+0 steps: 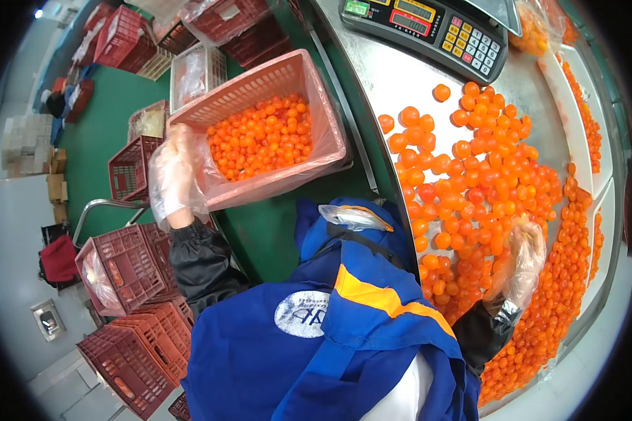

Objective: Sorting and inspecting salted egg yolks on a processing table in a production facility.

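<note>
My left hand (175, 173), in a clear plastic glove, is at the left end of a pink plastic crate (242, 197) and appears to grip its rim and clear liner. Small glossy orange fruits (263, 137) fill the crate's bottom. On the metal table (368, 68) at right lies a broad spread of more such orange balls (479, 184). My right hand (524, 255), gloved too, rests on them with its fingers curled; whether it holds any is hidden. A digital scale (426, 37) stands at the table's far end.
White trays (579, 152) with orange fruits line the table's right side. Stacked red crates (126, 263) and a white crate (197, 73) stand on the green floor at left. A metal handle (105, 202) is beside them. A plastic bag (537, 31) of orange items lies by the scale.
</note>
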Available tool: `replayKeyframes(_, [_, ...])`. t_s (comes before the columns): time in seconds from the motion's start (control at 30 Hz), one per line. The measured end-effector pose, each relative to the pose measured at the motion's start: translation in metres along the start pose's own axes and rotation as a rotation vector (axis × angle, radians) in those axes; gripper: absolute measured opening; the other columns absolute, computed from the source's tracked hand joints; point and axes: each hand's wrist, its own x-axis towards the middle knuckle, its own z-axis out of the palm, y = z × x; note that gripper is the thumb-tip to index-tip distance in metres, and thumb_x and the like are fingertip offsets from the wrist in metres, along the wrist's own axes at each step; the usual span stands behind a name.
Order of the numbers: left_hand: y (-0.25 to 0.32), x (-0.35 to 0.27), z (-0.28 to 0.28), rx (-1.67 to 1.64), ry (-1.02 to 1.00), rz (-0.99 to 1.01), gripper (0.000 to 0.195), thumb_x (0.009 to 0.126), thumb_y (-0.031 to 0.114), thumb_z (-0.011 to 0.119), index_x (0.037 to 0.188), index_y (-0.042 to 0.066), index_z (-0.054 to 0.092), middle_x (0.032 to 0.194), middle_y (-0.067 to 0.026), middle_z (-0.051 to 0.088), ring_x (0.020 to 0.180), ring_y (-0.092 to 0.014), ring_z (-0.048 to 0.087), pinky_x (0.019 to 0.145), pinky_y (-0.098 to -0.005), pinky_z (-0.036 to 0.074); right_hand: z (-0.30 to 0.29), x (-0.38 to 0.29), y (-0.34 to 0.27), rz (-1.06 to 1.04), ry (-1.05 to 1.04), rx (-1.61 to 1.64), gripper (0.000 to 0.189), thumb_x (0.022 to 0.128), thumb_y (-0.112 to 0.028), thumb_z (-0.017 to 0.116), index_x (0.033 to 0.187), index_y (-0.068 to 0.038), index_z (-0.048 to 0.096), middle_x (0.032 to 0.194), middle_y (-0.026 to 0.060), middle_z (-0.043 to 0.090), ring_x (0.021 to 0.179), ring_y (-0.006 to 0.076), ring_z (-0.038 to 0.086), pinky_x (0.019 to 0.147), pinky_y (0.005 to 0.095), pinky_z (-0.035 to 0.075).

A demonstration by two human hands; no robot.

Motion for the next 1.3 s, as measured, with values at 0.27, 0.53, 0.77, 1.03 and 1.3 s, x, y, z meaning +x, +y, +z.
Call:
replayKeyframes(0.27, [0.078,-0.026,0.077,-0.043,-0.41,0.201,0.037,0.095,0.033,0.062,0.114,0.002,0.071,0.105,-0.0197,0.073,0.1,-0.029,0.071,0.084,-0.0358,0.054,-0.087,-0.084,0.009,0.105,0.321,-0.134,0.031,0.094,-0.012,0.069,0.123,-0.004,0.06,0.128,0.0079,0.059,0.116,0.0195,0.056,0.099,0.0338,0.044])
replayKeyframes(0.53, [0.195,-0.103,0.157,-0.477,-0.741,1.002,0.021,0.089,0.017,0.064,0.107,0.008,0.068,0.098,-0.0138,0.071,0.087,-0.034,0.07,0.077,-0.0411,0.057,-0.218,-0.281,0.033,0.574,0.356,0.053,0.034,0.093,-0.017,0.065,0.124,-0.003,0.056,0.106,0.014,0.064,0.098,0.0294,0.061,0.084,0.0465,0.054])
replayKeyframes(0.77, [0.212,-0.163,0.222,-0.335,-0.952,1.391,0.03,0.079,0.02,0.073,0.105,0.007,0.065,0.101,-0.0146,0.062,0.095,-0.034,0.064,0.08,-0.0455,0.054,-0.092,-0.194,-0.003,0.069,0.282,-0.842,0.048,0.095,-0.014,0.051,0.139,0.007,0.052,0.147,0.0193,0.05,0.13,0.0284,0.05,0.113,0.0392,0.037])
replayKeyframes(1.03, [0.207,-0.155,0.235,-0.29,-1.046,1.323,0.031,0.083,0.017,0.07,0.112,0.009,0.066,0.103,-0.0146,0.068,0.097,-0.034,0.066,0.079,-0.0465,0.053,0.077,-0.043,-0.015,-0.538,-0.1,-1.153,0.04,0.083,-0.006,0.066,0.123,-0.005,0.062,0.134,0.0213,0.057,0.118,0.0401,0.058,0.099,0.044,0.05])
replayKeyframes(1.3, [0.237,-0.14,0.186,-0.304,-1.082,0.956,0.03,0.091,0.018,0.067,0.12,0.009,0.067,0.107,-0.0115,0.072,0.087,-0.026,0.07,0.081,-0.0348,0.055,0.078,-0.016,-0.004,-0.501,-0.094,-1.07,0.028,0.081,-0.003,0.063,0.108,-0.006,0.067,0.111,0.0173,0.068,0.101,0.038,0.065,0.088,0.0441,0.054])
